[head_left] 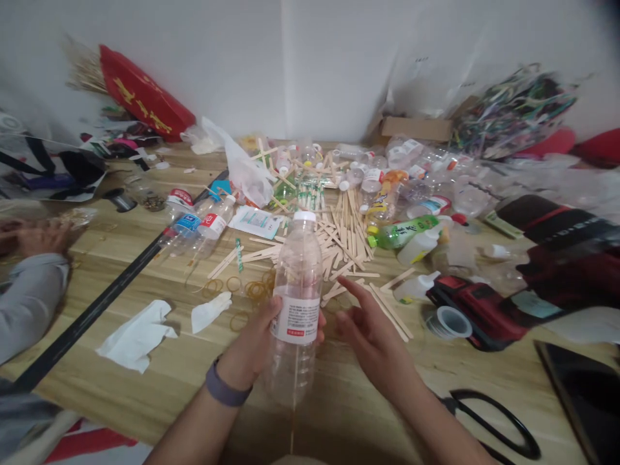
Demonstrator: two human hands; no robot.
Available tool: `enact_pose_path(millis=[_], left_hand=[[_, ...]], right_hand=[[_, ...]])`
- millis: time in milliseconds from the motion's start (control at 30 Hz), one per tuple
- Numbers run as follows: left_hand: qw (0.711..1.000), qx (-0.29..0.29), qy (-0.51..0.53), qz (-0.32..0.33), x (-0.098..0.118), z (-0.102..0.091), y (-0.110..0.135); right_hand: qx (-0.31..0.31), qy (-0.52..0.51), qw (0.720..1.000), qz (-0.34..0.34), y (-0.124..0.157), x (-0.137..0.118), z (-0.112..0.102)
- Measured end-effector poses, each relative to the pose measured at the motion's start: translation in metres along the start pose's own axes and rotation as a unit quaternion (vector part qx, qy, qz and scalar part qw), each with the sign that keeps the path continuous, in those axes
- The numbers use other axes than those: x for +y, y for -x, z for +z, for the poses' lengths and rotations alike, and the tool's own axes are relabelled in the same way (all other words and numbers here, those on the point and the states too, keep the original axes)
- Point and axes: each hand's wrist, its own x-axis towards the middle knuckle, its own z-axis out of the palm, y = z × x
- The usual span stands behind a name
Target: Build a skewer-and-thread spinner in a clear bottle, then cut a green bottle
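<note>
My left hand (256,339) is closed around the bottle (296,316), its cap (305,217) on; my right hand (372,330), half-open, holds nothing visible. Farther off, sticks (351,226) and rubber bands (260,289) lie loose, apparently unused.

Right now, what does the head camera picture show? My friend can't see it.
A person's left hand holds a clear bottle with a white cap above a wooden table; the right hand is beside it, holding nothing. Beyond lie scattered wooden sticks and other plastic bottles.

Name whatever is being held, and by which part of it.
The left grip holds the clear bottle around its middle, at the white label; the right grip holds nothing.
</note>
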Motion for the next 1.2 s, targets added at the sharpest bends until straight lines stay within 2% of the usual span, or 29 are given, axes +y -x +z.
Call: enact_pose_path(millis=[100, 167, 300, 400, 633, 833, 967, 1200], left_hand=[[0.999, -0.031, 0.002, -0.035, -0.001, -0.004, 0.001], [0.997, -0.053, 0.012, -0.05, 0.0, -0.006, 0.001], [0.997, -0.042, 0.024, -0.062, 0.003, -0.006, 0.0], [0.995, -0.029, 0.034, -0.088, 0.006, -0.003, -0.002], [0.991, -0.037, 0.063, -0.109, 0.006, -0.005, -0.003], [0.988, -0.043, 0.071, -0.127, 0.005, -0.009, -0.003], [0.993, -0.034, 0.055, -0.097, 0.006, -0.012, -0.003], [0.997, -0.029, 0.034, -0.068, 0.007, -0.012, -0.003]], right_hand=[[-0.057, -0.072, 0.995, -0.032, -0.008, -0.006, 0.008], [-0.067, -0.1, 0.992, -0.029, -0.008, -0.007, 0.012], [-0.057, -0.071, 0.996, 0.003, -0.004, -0.008, 0.01], [-0.048, -0.054, 0.997, -0.004, -0.003, -0.01, 0.005], [-0.042, -0.098, 0.994, 0.011, -0.006, -0.014, -0.006], [0.022, -0.199, 0.978, 0.057, -0.005, -0.015, -0.022], [0.081, -0.253, 0.963, 0.045, -0.001, -0.02, -0.041], [0.158, -0.36, 0.919, 0.03, 0.008, -0.029, -0.08]])
